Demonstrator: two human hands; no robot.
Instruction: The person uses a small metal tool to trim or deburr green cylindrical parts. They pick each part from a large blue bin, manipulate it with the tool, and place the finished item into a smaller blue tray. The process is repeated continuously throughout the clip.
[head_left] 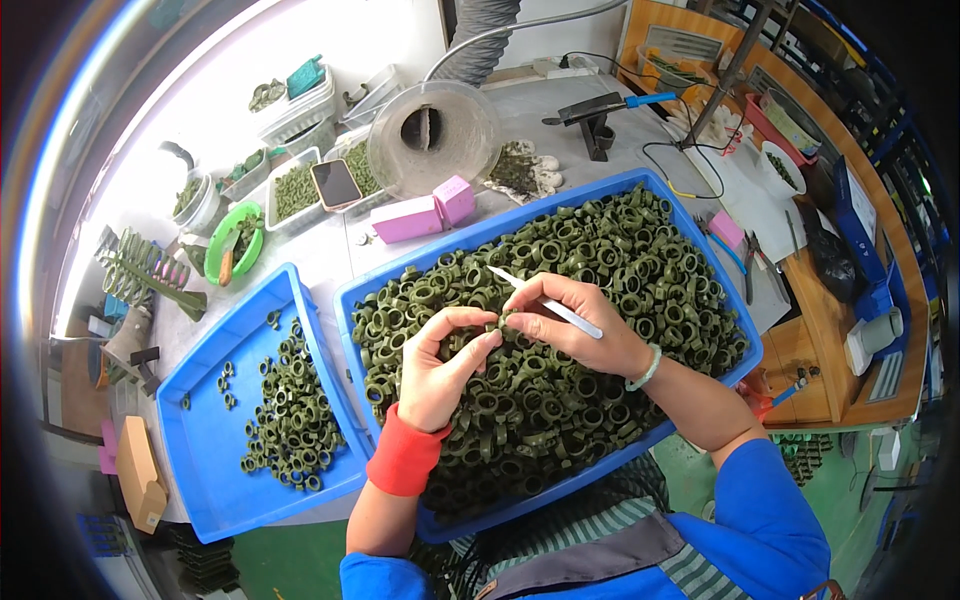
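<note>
Above a large blue tub (752, 356) heaped with dark green wax-like rings, my left hand (440, 360) pinches one small green ring piece (504, 322) between thumb and forefinger. My right hand (570, 330) meets it on that same piece, fingertips closed on it, while also gripping a slim white pen-like tool (585, 322) that slants up past the fingers toward the left. To the left, a second blue tray (200, 450) holds a smaller pile of the same rings, with a few lying apart from the pile.
Behind the tub stand pink blocks (405, 220), a clear cone hood (465, 140) with grey hose, a phone (335, 185), containers of green pieces (295, 190), a green bowl (215, 250) and a stained glove (540, 175). Pliers (755, 260) lie right; a green wax tree (135, 260) stands left.
</note>
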